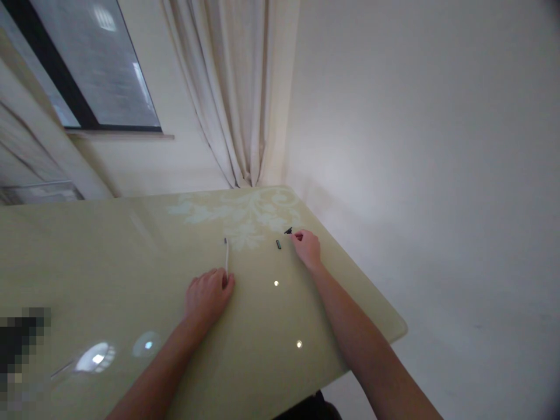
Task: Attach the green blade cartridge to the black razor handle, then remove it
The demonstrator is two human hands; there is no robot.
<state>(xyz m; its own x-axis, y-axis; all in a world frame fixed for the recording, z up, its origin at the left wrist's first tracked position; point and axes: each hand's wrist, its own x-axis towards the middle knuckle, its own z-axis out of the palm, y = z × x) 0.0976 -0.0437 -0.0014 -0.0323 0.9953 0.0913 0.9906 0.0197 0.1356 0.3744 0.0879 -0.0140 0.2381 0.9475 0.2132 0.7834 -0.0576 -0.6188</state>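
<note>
While the left fingers (212, 276) grip a slim white item (227, 256), right fingers (300, 235) pinch a black piece (288, 231).

We note a room of apparently a home, pale draped curtains (227, 87), a dark-framed window (114, 76) above a narrow sill (126, 136), a plain light wall (415, 146), a glossy table (109, 251) with floral pattern (245, 217).

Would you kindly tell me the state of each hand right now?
Left hand: closed on a white object.
Right hand: closed, pinching a black object.
</note>
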